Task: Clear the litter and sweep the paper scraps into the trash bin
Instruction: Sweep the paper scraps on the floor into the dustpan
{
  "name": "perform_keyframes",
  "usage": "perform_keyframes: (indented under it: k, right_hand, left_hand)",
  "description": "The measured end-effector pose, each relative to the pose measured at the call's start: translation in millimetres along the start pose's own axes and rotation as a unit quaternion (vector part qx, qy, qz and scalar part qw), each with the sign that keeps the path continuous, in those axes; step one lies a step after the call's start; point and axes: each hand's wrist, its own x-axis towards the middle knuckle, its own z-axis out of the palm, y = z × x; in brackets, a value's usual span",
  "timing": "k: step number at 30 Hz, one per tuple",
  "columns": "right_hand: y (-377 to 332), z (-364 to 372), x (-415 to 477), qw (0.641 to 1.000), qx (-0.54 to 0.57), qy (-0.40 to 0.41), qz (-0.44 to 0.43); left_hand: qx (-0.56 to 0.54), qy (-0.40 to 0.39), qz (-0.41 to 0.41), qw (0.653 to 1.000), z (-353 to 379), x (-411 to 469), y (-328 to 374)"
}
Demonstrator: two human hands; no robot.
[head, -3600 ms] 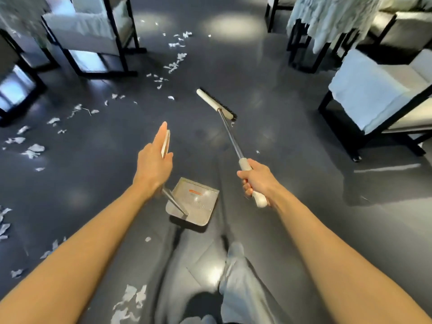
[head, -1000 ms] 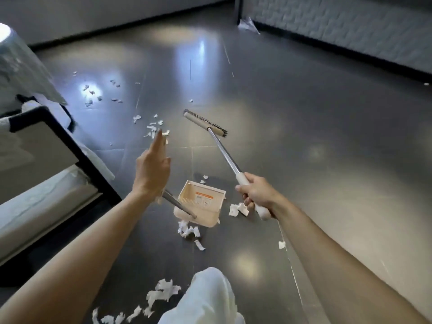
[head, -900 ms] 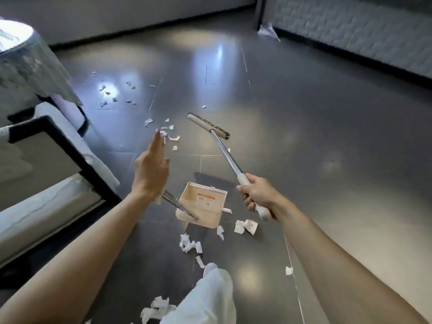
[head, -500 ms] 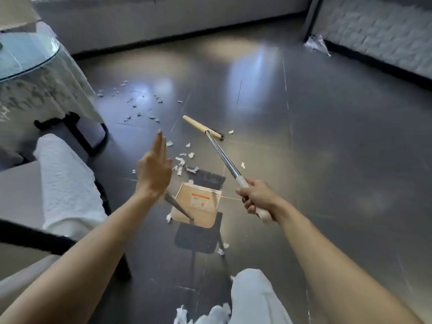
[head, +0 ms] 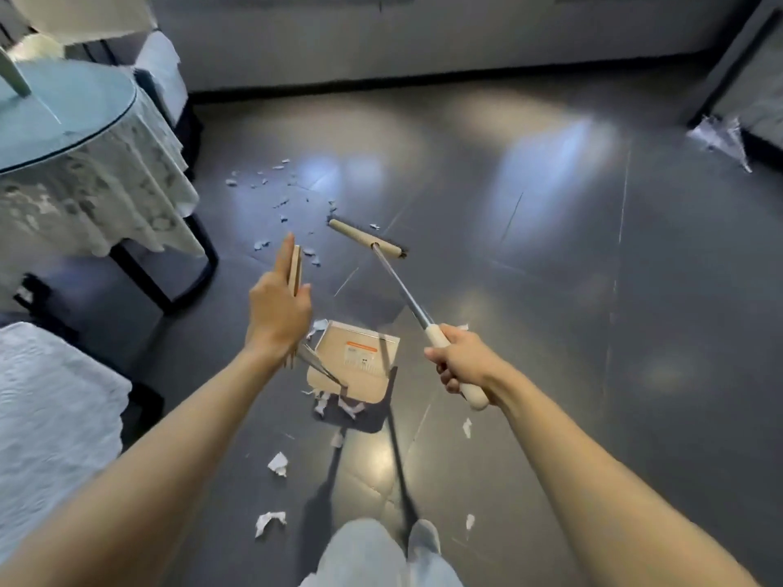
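Gripping the broom [head: 402,290] by its beige end in the right hand [head: 462,362], fingers curled round it, with loose paper scraps [head: 277,463] lying nearest on the dark floor [head: 551,290]. Holding the dustpan's tall handle in the left hand [head: 277,315], fingers stretched along it. Carrying the dustpan [head: 356,362] low between the hands, mouth seemingly facing away; not showing clearly whether touching the floor. Running the broom's long axis from the right hand away and leftward, broom head [head: 366,243] lying crosswise just short of the farther scraps [head: 271,184]. Likely best: planting the pan lip flat, then drawing short, low strokes toward the mouth, avoiding flicking light paper past it.
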Motion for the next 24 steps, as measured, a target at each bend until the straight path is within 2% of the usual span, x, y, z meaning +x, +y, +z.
perform_keyframes:
  k: [8, 13, 24]
  right_hand:
    - [-135, -73, 226, 0.998, -0.034, -0.056, 0.011]
    - [-235, -108, 390, 0.997, -0.041, -0.071, 0.014]
    - [-450, -174, 708, 0.989, -0.076, -0.123, -0.004]
  left_hand:
    - [-0.046, 0.057, -0.09, 0.993, 92, 216, 16]
    - [-0.033, 0.05, -0.091, 0.994, 150, 391, 18]
    - [-0.016, 0.132, -0.138, 0.981, 236, 739, 22]
